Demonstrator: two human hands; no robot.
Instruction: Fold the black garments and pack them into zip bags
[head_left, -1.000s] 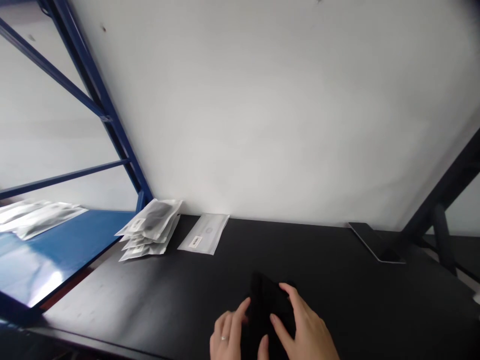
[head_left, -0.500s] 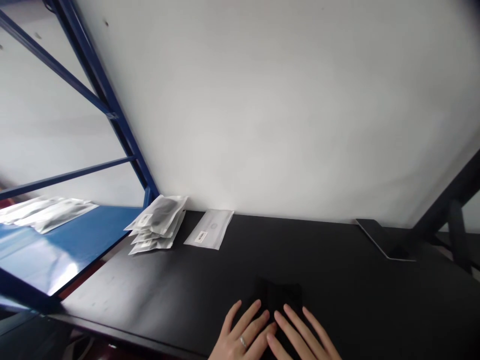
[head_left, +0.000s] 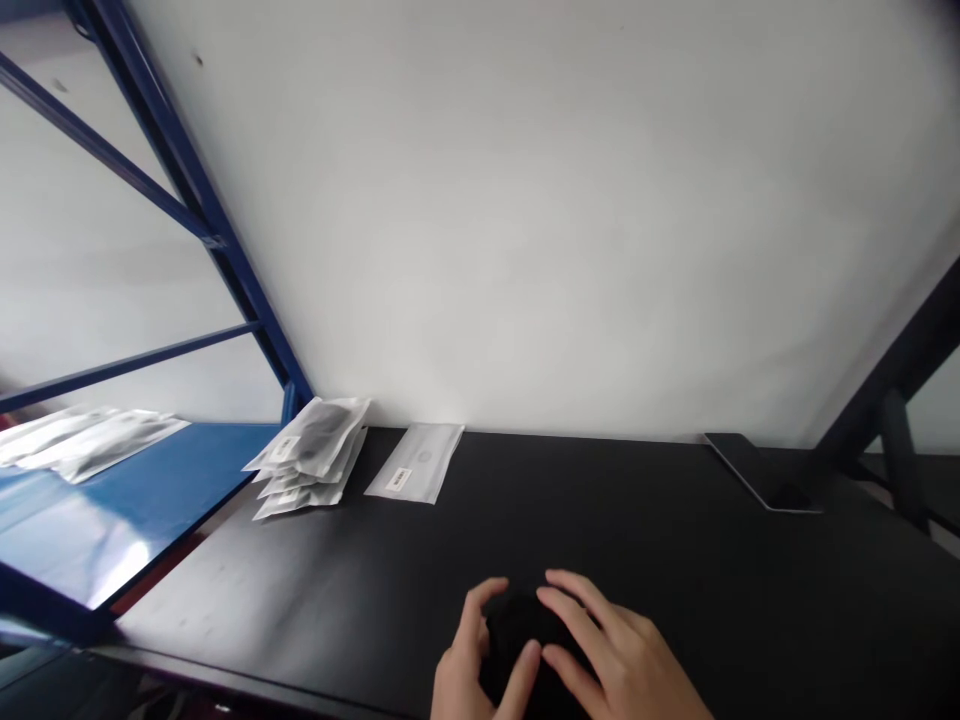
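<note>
A small black piece of cloth [head_left: 517,625] lies bunched on the black table [head_left: 645,540] near its front edge. My left hand [head_left: 472,665] curls round the cloth's left side, thumb pressed on it. My right hand [head_left: 615,650] lies over its right side, fingers bent onto the fabric. Both hands grip the cloth between them. Its lower part is hidden under my hands.
A stack of sealed clear bags [head_left: 307,455] with dark contents sits at the table's back left, a single flat bag [head_left: 414,462] beside it. A phone [head_left: 761,470] lies at the back right. More bags [head_left: 82,440] rest on a blue shelf [head_left: 112,500] to the left.
My fingers lay flat and stretched over the cloth half a second ago; now both hands have curled in and gathered it into a bunch.
</note>
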